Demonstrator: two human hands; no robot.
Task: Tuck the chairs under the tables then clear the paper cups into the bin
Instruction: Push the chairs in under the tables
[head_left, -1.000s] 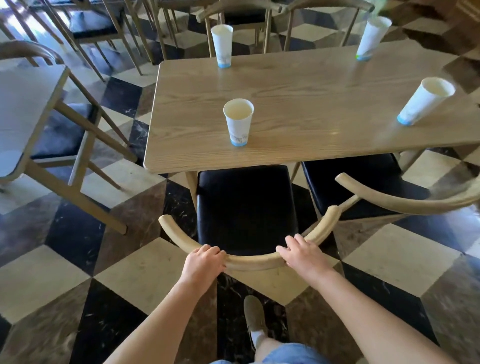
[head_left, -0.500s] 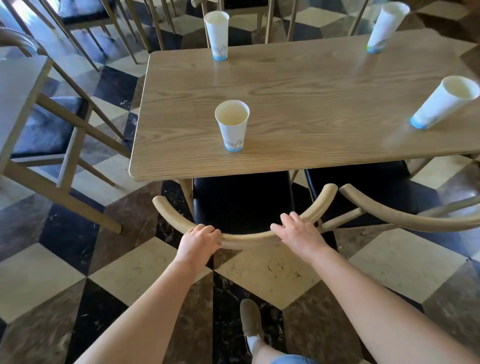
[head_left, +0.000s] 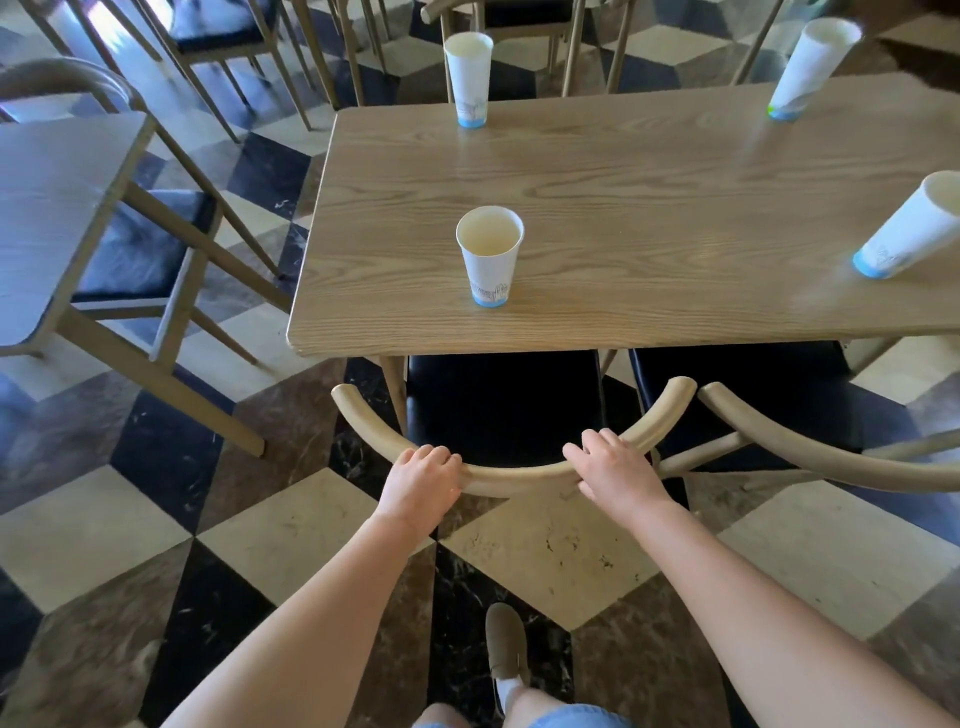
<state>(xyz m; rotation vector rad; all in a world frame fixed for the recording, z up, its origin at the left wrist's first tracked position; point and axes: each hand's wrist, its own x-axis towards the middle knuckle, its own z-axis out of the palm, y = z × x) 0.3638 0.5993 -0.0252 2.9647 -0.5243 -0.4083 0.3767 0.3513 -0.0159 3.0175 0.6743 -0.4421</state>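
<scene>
A wooden chair (head_left: 519, 475) with a curved backrest and black seat stands at the near edge of the wooden table (head_left: 649, 208), its seat partly under the tabletop. My left hand (head_left: 421, 480) and my right hand (head_left: 615, 473) both grip the backrest. A white paper cup (head_left: 489, 257) stands upright near the table's front edge. Another cup (head_left: 470, 78) stands at the far edge, one (head_left: 810, 67) at the far right, and one (head_left: 914, 231) at the right edge. A second chair (head_left: 831, 457) stands to the right, its seat partly under the table.
Another table (head_left: 47, 208) with a dark-seated chair (head_left: 135, 254) stands on the left. More chairs (head_left: 223, 31) line the far side. The floor is a chequered marble pattern; my shoe (head_left: 506, 649) is below. No bin is in view.
The chair has slid forward, its black seat going further under the tabletop. Both hands stayed on the backrest and moved with it.
</scene>
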